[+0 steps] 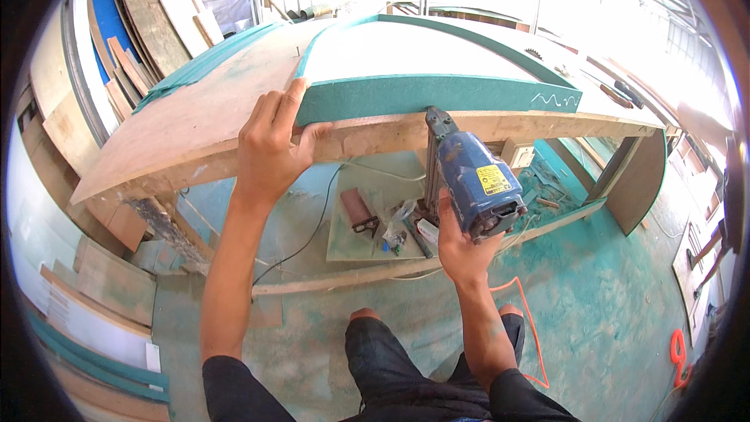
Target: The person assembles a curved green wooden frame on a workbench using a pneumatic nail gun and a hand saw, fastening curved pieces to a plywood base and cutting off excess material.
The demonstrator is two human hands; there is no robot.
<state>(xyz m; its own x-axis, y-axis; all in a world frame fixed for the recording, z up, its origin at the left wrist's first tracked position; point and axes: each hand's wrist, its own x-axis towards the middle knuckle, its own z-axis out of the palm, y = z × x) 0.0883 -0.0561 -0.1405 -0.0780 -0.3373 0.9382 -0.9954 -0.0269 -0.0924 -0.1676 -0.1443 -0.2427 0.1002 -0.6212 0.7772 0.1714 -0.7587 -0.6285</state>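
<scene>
A green board frame (375, 98) lies on the workbench, its near strip standing on edge along the bench's front. My left hand (275, 137) grips the left corner of this frame, fingers over the top and thumb low at the front face. In my right hand (466, 246) is a blue nail gun (478, 176), held by its handle. The nose of the nail gun meets the lower edge of the near strip, right of its middle. A pale wavy mark shows near that strip's right end. The trigger finger is hidden behind the tool's body.
The wooden workbench (195, 121) carries a stack of green strips (207, 62) at left and a saw blade (534, 54) at right. Below it, a shelf (344, 244) holds assorted small items. An orange hose (533, 328) runs over the floor. Boards (152, 12) lean at far left.
</scene>
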